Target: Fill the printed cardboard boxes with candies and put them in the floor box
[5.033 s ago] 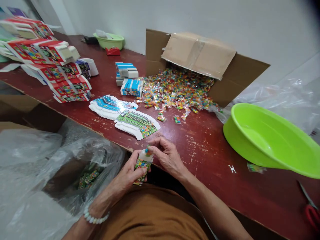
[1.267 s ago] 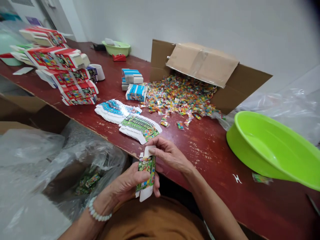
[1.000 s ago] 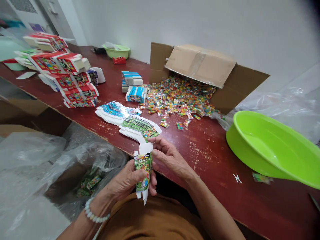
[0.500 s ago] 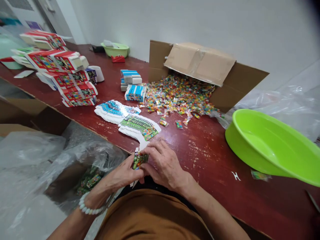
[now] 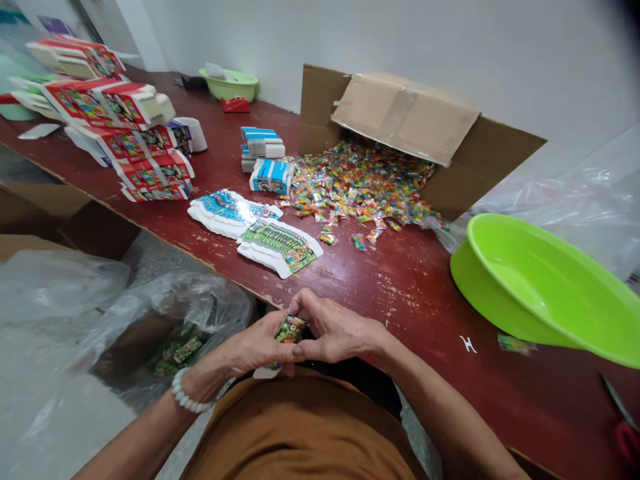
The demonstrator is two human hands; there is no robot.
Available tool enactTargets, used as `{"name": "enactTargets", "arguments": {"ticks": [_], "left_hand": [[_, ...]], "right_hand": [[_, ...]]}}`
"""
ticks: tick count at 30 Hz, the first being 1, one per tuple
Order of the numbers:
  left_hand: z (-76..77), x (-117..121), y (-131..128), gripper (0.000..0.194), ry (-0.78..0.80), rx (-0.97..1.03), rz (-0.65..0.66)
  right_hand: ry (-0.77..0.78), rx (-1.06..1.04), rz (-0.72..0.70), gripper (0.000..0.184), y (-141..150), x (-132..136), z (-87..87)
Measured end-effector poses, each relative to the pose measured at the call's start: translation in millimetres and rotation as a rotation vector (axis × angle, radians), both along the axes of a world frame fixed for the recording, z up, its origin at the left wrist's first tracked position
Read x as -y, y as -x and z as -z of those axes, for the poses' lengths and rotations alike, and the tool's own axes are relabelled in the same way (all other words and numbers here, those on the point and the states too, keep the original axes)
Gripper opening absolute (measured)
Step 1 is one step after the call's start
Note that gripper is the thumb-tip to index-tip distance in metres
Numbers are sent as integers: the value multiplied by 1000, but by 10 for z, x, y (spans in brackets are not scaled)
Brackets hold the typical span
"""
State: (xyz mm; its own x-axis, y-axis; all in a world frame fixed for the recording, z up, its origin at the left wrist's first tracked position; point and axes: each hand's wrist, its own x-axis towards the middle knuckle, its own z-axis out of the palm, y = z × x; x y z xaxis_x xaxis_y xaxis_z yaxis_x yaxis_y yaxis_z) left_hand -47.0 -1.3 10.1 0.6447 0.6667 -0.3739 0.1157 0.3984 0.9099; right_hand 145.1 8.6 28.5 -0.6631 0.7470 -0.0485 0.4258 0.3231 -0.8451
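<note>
Both my hands meet over the table's near edge, around a small green printed paper box [image 5: 290, 329]. My left hand [image 5: 257, 350], with a white bead bracelet, grips its lower side. My right hand [image 5: 337, 330] presses its fingers over the top, and a white flap [image 5: 265, 373] shows below. Much of the box is hidden by my fingers. Just beyond my hands lie flat die-cut card blanks, a green-printed stack [image 5: 279, 247] and a blue-printed stack [image 5: 227, 213].
A spilled heap of colourful wrapped sweets [image 5: 357, 187] runs from a tipped cardboard carton [image 5: 405, 113]. A lime-green basin [image 5: 530, 287] sits right. Red printed boxes [image 5: 125, 127] stand stacked left. A plastic-lined carton [image 5: 175, 350] lies lower left, holding green boxes.
The green box has gone from a long, open shape with loose white flaps to a compact form. My hands have closed in around it, and my right hand now covers its top.
</note>
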Motion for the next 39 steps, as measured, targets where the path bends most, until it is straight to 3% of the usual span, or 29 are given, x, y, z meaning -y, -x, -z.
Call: {"name": "enactTargets", "arguments": {"ticks": [3, 7, 11, 14, 18, 21, 23, 26, 30, 34, 39], "left_hand": [[12, 13, -44, 28, 5, -17, -69], [27, 3, -81, 27, -84, -10, -283], [71, 6, -109, 30, -53, -20, -340], [137, 16, -104, 28, -220, -38, -398], [235, 80, -105, 56, -297, -8, -562], [260, 146, -139, 77, -286, 79, -652], [245, 166, -155, 78, -285, 124, -673], [193, 154, -146, 65, -258, 139, -669], [122, 123, -118, 46, -192, 102, -590], [104, 102, -127, 40, -173, 70, -562], [99, 53, -120, 32, -306, 7, -565]], "right_hand": [[-15, -51, 57, 41, 33, 13, 21], [-156, -227, 422, 33, 143, 64, 137], [137, -444, 499, 24, 218, 67, 330], [184, -516, 619, 29, 188, 37, 402], [157, -531, 608, 26, 123, 8, 407], [234, -639, 658, 52, 166, 36, 426], [280, -728, 693, 56, 226, 69, 447], [264, -813, 662, 41, 287, 97, 458], [259, -741, 673, 26, 244, 43, 410], [467, -756, 641, 32, 178, -32, 334], [538, -891, 676, 52, 178, -45, 289]]}}
